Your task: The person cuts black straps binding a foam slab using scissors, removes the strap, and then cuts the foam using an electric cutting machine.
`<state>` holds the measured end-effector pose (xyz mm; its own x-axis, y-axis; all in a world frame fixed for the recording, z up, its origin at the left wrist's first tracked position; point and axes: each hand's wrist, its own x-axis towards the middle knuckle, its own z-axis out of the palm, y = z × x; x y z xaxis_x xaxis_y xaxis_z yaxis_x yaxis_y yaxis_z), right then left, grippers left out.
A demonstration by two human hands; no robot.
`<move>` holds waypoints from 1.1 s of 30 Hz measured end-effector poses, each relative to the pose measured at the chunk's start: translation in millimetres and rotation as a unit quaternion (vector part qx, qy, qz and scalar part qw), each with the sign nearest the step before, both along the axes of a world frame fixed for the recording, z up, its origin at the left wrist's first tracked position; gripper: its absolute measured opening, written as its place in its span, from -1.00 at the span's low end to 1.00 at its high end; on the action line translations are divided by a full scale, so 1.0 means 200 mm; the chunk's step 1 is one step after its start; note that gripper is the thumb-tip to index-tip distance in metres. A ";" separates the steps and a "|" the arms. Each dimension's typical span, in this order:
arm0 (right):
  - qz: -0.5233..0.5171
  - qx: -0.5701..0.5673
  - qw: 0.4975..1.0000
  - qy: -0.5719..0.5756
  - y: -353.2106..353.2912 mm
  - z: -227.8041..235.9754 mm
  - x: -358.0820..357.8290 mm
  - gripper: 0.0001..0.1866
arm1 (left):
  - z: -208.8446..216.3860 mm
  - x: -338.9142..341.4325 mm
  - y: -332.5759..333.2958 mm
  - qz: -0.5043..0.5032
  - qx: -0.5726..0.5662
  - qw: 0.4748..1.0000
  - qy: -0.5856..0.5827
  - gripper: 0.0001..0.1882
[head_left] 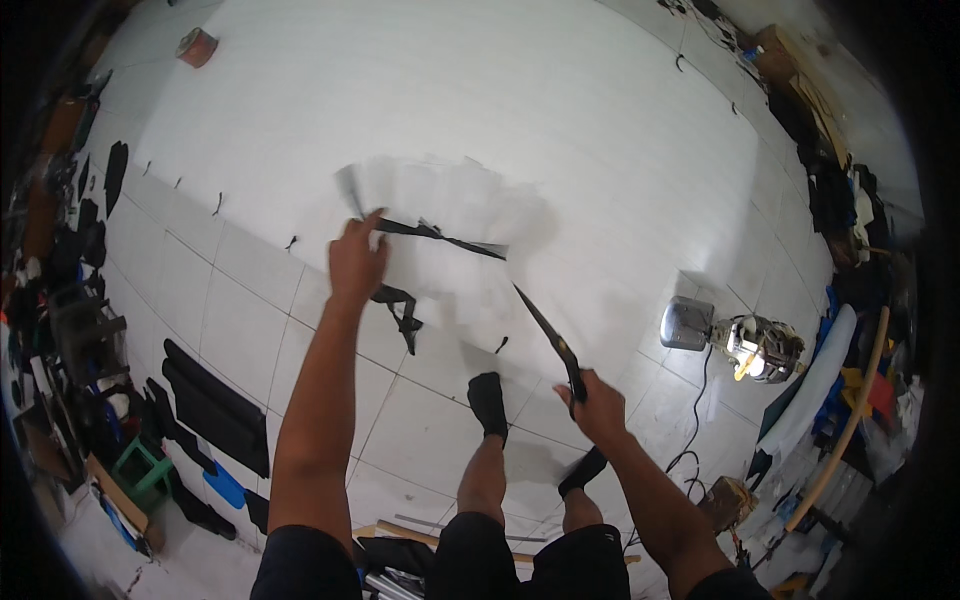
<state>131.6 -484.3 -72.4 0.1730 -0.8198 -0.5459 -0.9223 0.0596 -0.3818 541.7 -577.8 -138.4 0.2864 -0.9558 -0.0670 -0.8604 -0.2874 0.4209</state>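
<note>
My left hand is closed on a thin black strip, which stretches to the right, twisted, over a large white sheet. A blurred grey end sticks up beyond the fingers. Below this hand is another crumpled black scrap; whether it hangs from the hand or lies on the floor I cannot tell. Lower right, my right hand is wrapped round the handles of long black scissors. The scissor blades look closed and point up and left, their tip just apart from the strip's right end.
A red-brown tin stands at the sheet's far left. On the right, a metal machine with a glowing light trails a cord. Black rolled material and a green stool are at left. My feet stand on white tiles.
</note>
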 end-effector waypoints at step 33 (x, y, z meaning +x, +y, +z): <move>-0.143 0.086 0.984 0.057 1.25 0.17 -1.48 -0.62 | 0.59 -0.31 2.79 0.494 0.204 0.822 -0.198 -0.68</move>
